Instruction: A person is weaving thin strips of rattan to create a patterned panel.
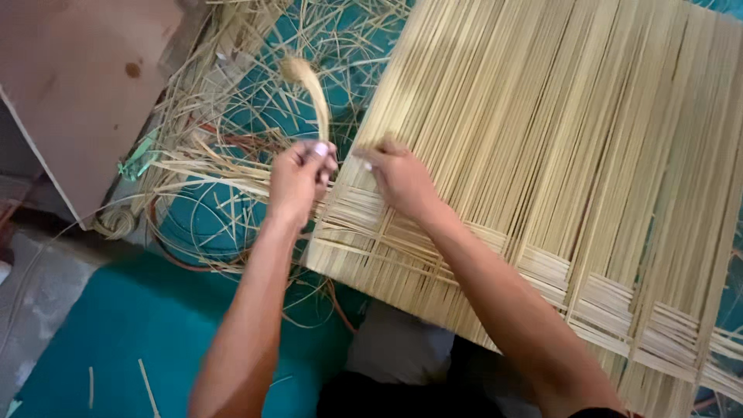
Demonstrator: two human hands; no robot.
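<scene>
A large woven mat (557,139) of pale straw-coloured cane strips lies across my lap and the floor. My left hand (298,179) sits at the mat's left edge, shut on a thin bundle of strips (313,89) that curves upward to a frayed tip. My right hand (401,176) presses on the mat just right of it, fingers pinching strips at the weave. Crosswise strips (371,232) run below both hands.
Loose cane strips and shavings (224,124) litter a teal floor covering (101,333). A brown wooden board (85,85) stands at upper left. Bare grey floor (31,294) lies at left. An orange cord (340,310) curls under the mat's edge.
</scene>
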